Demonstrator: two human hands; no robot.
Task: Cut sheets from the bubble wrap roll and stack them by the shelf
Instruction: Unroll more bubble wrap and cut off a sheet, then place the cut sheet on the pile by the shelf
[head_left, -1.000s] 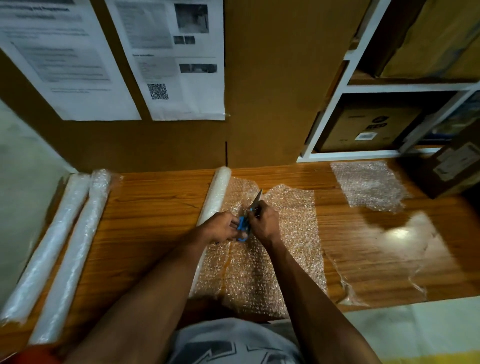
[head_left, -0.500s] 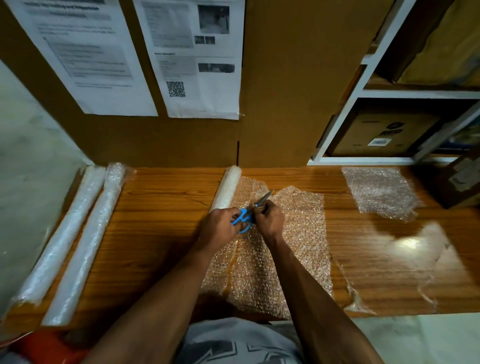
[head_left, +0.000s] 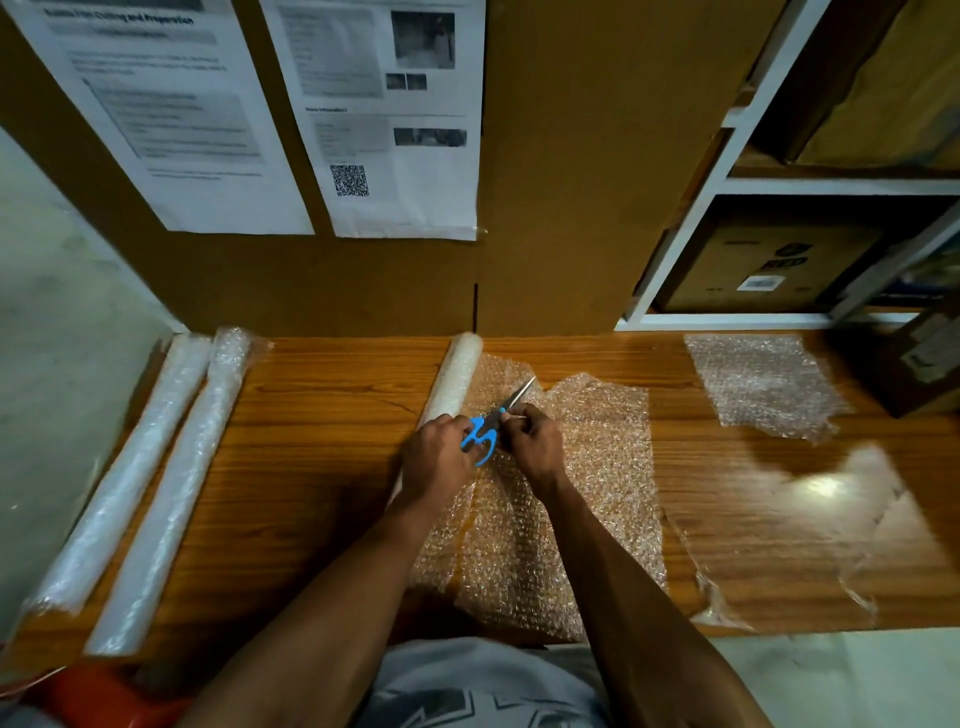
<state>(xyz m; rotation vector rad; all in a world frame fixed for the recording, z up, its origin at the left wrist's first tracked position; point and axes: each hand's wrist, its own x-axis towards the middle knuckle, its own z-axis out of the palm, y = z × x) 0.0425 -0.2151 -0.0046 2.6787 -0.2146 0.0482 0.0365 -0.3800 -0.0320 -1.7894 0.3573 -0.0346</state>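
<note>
A bubble wrap roll (head_left: 456, 374) lies on the wooden table (head_left: 322, 447), with its sheet (head_left: 587, 467) unrolled to the right. The sheet has a cut running up beside the roll. My left hand (head_left: 434, 454) grips the roll's middle, its curled fingers against the blue scissors (head_left: 480, 439). My right hand (head_left: 535, 441) holds the scissors near the pivot, and the blades point up and right over the sheet. A cut sheet (head_left: 758, 384) lies at the back right, below the white shelf (head_left: 675, 260).
Two more wrapped rolls (head_left: 156, 467) lie along the table's left edge. A thin clear film (head_left: 810, 525) is spread on the right side of the table. A cardboard box (head_left: 919, 358) stands at the far right, and paper notices hang on the brown board behind.
The scissors and both hands have moved a little further away along the roll. The blue handles now show more fully between my hands.
</note>
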